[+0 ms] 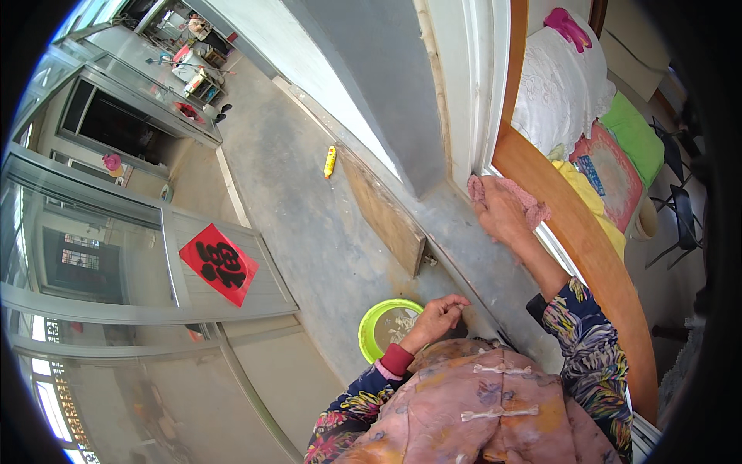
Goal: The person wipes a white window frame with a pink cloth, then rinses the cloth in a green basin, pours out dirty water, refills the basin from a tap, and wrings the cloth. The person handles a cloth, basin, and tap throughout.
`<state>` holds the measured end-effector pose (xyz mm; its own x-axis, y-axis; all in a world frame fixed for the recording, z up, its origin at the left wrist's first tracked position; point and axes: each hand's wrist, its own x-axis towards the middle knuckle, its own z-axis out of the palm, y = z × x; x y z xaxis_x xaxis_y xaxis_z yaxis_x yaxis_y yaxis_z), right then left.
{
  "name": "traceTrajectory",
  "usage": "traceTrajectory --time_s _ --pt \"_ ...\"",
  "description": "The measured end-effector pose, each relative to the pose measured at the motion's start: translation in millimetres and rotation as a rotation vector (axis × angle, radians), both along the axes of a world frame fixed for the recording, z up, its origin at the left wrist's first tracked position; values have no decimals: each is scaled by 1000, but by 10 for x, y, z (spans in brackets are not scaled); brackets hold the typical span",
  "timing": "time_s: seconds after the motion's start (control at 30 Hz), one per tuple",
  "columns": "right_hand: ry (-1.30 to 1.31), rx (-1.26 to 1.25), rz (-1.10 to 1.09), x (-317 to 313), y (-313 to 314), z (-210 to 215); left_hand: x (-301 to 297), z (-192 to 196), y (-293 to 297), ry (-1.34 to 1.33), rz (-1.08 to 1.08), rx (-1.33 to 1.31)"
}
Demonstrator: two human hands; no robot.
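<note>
My right hand (500,207) is closed round a pink cloth (532,203). It presses the cloth against the corner where the white window frame (481,131) meets the sill, and part of the cloth spreads out beyond my knuckles. In front of my body, my left hand (437,320) is closed with its fingers bent together; whether anything is inside them is hidden. Just left of that hand stands a lime-green basin (369,334) with murky water and pale bits in it, partly covered by my wrist.
A curved wooden ledge (576,209) runs along the right, with bedding (564,93) beyond it. A wooden board (382,213) lies by the wall, near a yellow bottle (330,162). Glass panels (85,232) stand left. Far back, a person (202,29) is near cluttered furniture.
</note>
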<state>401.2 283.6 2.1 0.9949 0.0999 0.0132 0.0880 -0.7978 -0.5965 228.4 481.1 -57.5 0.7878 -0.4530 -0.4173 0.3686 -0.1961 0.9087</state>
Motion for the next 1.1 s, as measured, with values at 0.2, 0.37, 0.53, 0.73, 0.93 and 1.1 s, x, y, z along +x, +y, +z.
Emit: traceTrajectory --time_s 0.2,0.37,0.53,0.73,0.93,1.1 --pt "209 774 -214 232 102 -223 -33 77 122 21 86 -64" --pt "-78 1161 -113 309 108 -411 -8 64 89 -32 43 -2" --pt "142 878 -105 231 10 -290 12 67 41 -24 32 -18" --pt "-145 258 -28 117 114 -146 11 59 -34 -14 17 4" --pt "15 77 -45 165 129 22 -44 28 -25 -10 49 -39" --pt "119 12 -18 214 130 179 -65 46 -6 -6 51 -44"
